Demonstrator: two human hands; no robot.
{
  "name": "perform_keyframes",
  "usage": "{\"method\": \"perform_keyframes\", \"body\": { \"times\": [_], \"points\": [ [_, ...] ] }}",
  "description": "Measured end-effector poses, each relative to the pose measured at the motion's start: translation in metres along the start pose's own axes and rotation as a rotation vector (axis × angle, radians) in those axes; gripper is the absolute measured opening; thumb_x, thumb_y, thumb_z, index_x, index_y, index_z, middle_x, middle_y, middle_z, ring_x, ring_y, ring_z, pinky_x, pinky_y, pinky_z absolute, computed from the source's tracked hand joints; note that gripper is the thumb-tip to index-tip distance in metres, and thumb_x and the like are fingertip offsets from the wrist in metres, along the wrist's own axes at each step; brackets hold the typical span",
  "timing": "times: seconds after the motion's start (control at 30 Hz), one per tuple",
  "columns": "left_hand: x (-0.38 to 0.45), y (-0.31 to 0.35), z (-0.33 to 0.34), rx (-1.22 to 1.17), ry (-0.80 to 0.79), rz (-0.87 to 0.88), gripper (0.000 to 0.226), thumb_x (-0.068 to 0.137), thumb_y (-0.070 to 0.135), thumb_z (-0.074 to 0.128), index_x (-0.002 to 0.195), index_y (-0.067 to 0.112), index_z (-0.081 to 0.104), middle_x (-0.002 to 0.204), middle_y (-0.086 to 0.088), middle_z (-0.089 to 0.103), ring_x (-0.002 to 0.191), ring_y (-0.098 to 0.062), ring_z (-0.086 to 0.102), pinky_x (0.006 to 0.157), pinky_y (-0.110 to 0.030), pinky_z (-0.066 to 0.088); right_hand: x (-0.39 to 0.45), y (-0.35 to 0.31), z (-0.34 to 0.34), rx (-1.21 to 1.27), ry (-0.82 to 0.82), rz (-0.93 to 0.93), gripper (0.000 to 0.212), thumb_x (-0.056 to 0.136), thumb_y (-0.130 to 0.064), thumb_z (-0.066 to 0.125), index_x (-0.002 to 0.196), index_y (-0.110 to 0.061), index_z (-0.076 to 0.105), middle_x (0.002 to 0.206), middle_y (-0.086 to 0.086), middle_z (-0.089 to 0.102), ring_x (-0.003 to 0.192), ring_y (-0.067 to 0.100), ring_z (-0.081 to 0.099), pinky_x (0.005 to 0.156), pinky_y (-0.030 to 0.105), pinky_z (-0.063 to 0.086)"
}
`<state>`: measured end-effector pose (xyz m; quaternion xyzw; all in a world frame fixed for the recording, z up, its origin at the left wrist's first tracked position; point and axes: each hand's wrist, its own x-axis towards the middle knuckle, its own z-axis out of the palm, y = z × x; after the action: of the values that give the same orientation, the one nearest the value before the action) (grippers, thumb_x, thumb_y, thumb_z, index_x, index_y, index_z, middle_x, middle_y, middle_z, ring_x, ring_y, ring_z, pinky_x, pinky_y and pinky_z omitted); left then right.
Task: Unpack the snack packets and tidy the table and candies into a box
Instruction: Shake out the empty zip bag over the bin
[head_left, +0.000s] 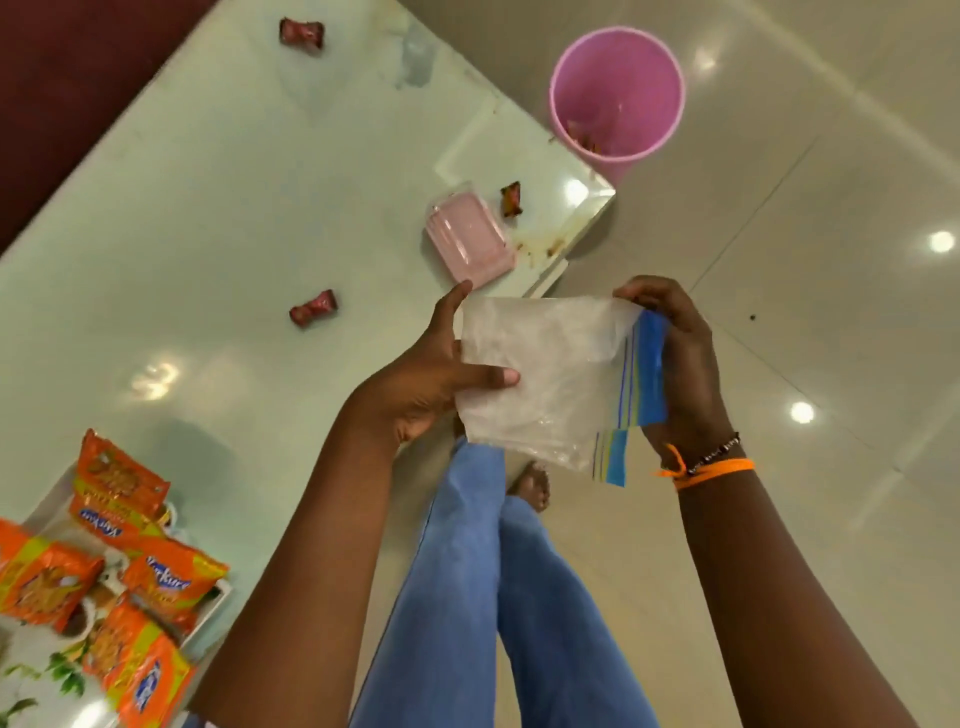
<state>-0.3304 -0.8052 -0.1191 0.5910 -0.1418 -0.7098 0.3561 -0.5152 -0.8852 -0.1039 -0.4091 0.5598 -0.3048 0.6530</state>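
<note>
Both hands, left hand (441, 374) and right hand (675, 364), pinch an empty bag (545, 379) by its ends, the snacks (119, 561) sit on a tray, but three candies (313, 307) still lie on the table (208, 234) near the shut pink box (470, 236).

Glossy cream tile floor (831, 208) reflecting ceiling lights; pale green glass table (208, 234); maroon surface (62, 78) beyond table.
</note>
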Motion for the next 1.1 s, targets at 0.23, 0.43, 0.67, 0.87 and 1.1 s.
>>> {"method": "perform_keyframes", "body": {
  "times": [0.23, 0.43, 0.67, 0.87, 1.1],
  "points": [
    [0.05, 0.054, 0.002, 0.023, 0.195, 0.209, 0.084, 0.071, -0.01, 0.067, 0.139, 0.025, 0.032, 0.132, -0.001, 0.054, 0.121, -0.018, 0.053, 0.093, -0.03, 0.051, 0.044, -0.019, 0.0, 0.154, -0.37, 0.376, 0.064, 0.081, -0.03, 0.06, 0.138, -0.027, 0.032, 0.131, 0.002, 0.055, 0.117, 0.019, 0.058, 0.085, 0.035, 0.056],
    [0.097, 0.114, 0.001, 0.081, 0.171, 0.224, 0.072, 0.074, -0.005, 0.068, 0.133, 0.023, 0.038, 0.122, 0.005, 0.057, 0.113, -0.013, 0.056, 0.089, -0.02, 0.05, 0.126, -0.046, -0.007, -0.083, -0.266, 0.154, 0.084, 0.072, -0.004, 0.071, 0.132, -0.039, 0.024, 0.113, -0.001, 0.058, 0.091, 0.01, 0.067, 0.074, 0.028, 0.059],
    [0.195, 0.167, 0.027, 0.17, 0.264, 0.138, 0.071, 0.081, 0.019, 0.066, 0.138, 0.033, 0.026, 0.131, 0.009, 0.047, 0.112, -0.014, 0.052, 0.072, -0.02, 0.045, 0.246, -0.071, -0.017, -0.31, 0.211, -0.234, 0.057, 0.068, 0.019, 0.041, 0.106, -0.025, 0.043, 0.11, 0.002, 0.047, 0.089, 0.018, 0.049, 0.075, 0.041, 0.046],
    [0.277, 0.198, 0.045, 0.18, 0.352, 0.034, 0.037, 0.089, 0.017, 0.054, 0.125, 0.023, 0.046, 0.103, 0.01, 0.055, 0.095, -0.01, 0.054, 0.069, -0.018, 0.041, 0.362, -0.062, -0.027, -0.81, 0.31, -0.178, 0.046, 0.069, 0.015, 0.038, 0.103, -0.006, 0.06, 0.128, 0.023, 0.04, 0.098, 0.039, 0.054, 0.073, 0.028, 0.04],
    [0.35, 0.199, 0.056, 0.137, 0.351, -0.031, 0.027, 0.089, 0.015, 0.053, 0.115, 0.021, 0.055, 0.087, 0.015, 0.056, 0.092, -0.012, 0.057, 0.066, -0.015, 0.041, 0.461, -0.007, -0.018, -1.319, -0.213, -0.039, 0.054, 0.076, 0.008, 0.046, 0.128, -0.005, 0.047, 0.152, 0.022, 0.01, 0.114, 0.045, 0.048, 0.093, 0.048, 0.048]
  ]
}}
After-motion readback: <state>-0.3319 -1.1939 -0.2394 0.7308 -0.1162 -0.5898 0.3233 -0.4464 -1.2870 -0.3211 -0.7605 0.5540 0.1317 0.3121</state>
